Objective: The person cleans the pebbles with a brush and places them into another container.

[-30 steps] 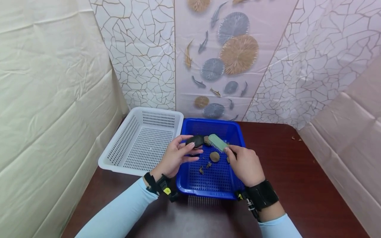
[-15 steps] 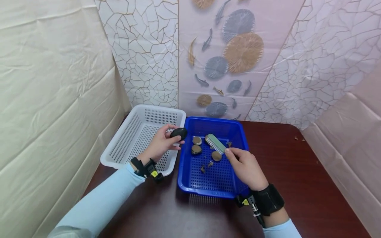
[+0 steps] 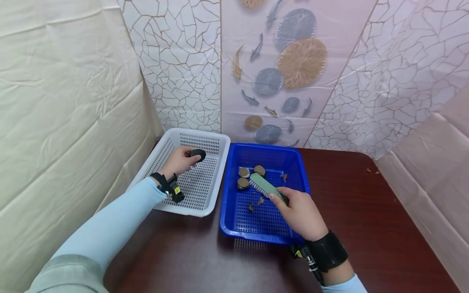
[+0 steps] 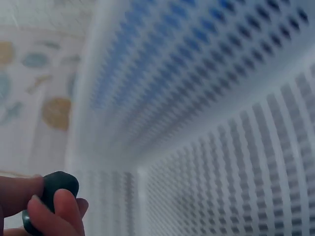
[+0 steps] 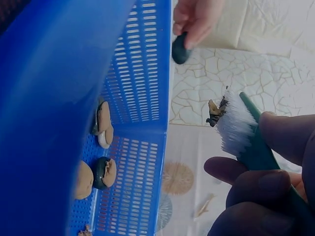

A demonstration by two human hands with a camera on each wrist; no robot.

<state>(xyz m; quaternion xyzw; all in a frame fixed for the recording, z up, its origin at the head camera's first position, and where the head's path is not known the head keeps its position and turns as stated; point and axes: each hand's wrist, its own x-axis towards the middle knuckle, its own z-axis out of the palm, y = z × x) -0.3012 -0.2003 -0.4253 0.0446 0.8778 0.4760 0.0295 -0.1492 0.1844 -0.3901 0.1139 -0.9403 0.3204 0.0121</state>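
Left hand: fingers pinching dark stone, white basket beneath them. Right hand: fingers wrapped round green brush, bristles past fingertips carrying brown clump. Blue basket under right fingers; tan-topped stones on its floor beyond fingertips, brown crumbs near thumb. Table under both.

I get a bright head feed with soft light, a dull sheen on the near desk and dark shadow under the blue basket. Pinkish haze upper right. Left wrist feed's dimmer, bluish, white basket blurred. Right wrist: near blue wall dark and out of focus, right hand shaded, top right washed out.
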